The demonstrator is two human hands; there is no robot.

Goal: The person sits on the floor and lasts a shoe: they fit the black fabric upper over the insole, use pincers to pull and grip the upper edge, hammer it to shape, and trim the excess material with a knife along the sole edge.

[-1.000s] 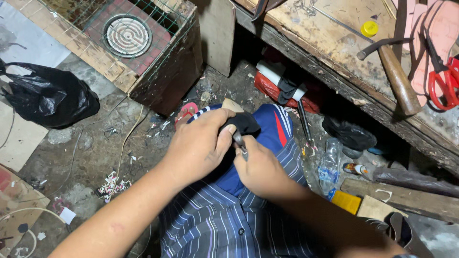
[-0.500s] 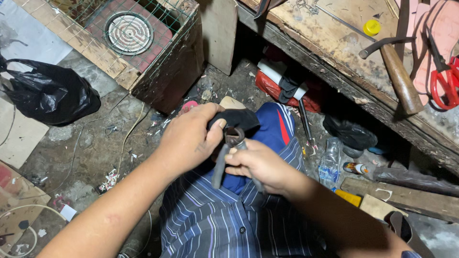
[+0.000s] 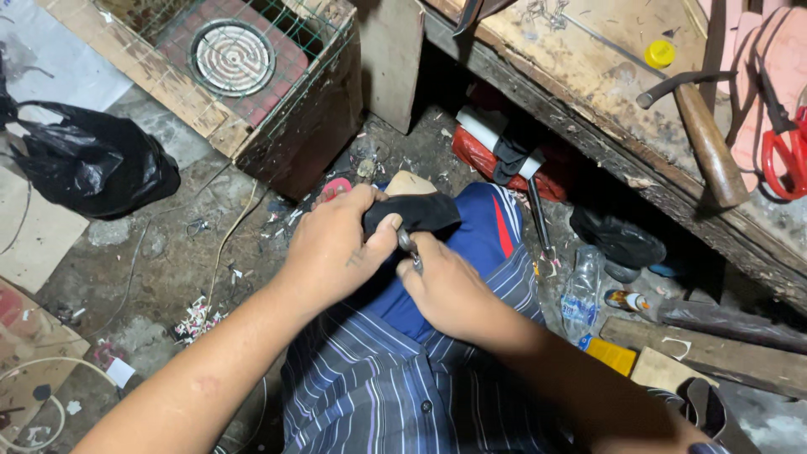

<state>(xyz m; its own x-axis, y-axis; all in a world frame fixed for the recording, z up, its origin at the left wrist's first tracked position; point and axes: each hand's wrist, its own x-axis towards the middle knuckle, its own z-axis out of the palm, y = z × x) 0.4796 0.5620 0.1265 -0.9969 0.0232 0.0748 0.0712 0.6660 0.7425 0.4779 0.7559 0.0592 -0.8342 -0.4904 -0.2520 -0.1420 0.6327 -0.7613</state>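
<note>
My left hand (image 3: 332, 252) grips a black piece of shoe upper (image 3: 416, 214) pulled over a tan form (image 3: 408, 183), resting on my blue-trousered knee. My right hand (image 3: 450, 286) sits just below it, closed on a small metal tool (image 3: 408, 245) whose tip touches the black piece near my left thumb. Most of the tool is hidden in my fist.
A worn wooden workbench (image 3: 588, 101) at upper right carries a hammer (image 3: 702, 139), red scissors (image 3: 786, 147) and a yellow cap (image 3: 660, 53). A wooden crate with a coil heater (image 3: 233, 57) stands upper left, a black plastic bag (image 3: 88, 164) at left. Bottles and scraps litter the floor.
My hands have shifted slightly; the right hand has drawn the metal tool in closer, so less of it shows than half a second ago. The left hand keeps its grip on the black piece.
</note>
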